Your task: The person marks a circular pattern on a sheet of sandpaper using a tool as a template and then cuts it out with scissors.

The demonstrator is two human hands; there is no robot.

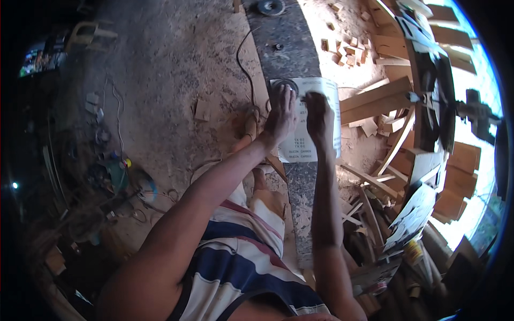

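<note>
A pale sheet, apparently the printed back of sandpaper (289, 138), lies across a long, dark, stained board (291, 62) in front of me. My left hand (283, 110) rests with its fingers stretched over a round dark disc (292, 83), pressing it onto the sheet's upper left part. Just right of it, my right hand (320, 114) is curled above the sheet. Blur and shadow at its fingertips hide whether anything is gripped there. Farther up the board are a small round metal piece (278, 47) and a larger dark disc (271, 7).
Small wood blocks (349, 53) lie on the dusty floor to the right. Planks (373, 100) and offcuts crowd that side. A dark cable (239, 60) runs along the board's left edge. Tools and cords (116, 172) lie at left, near a plastic chair (86, 34).
</note>
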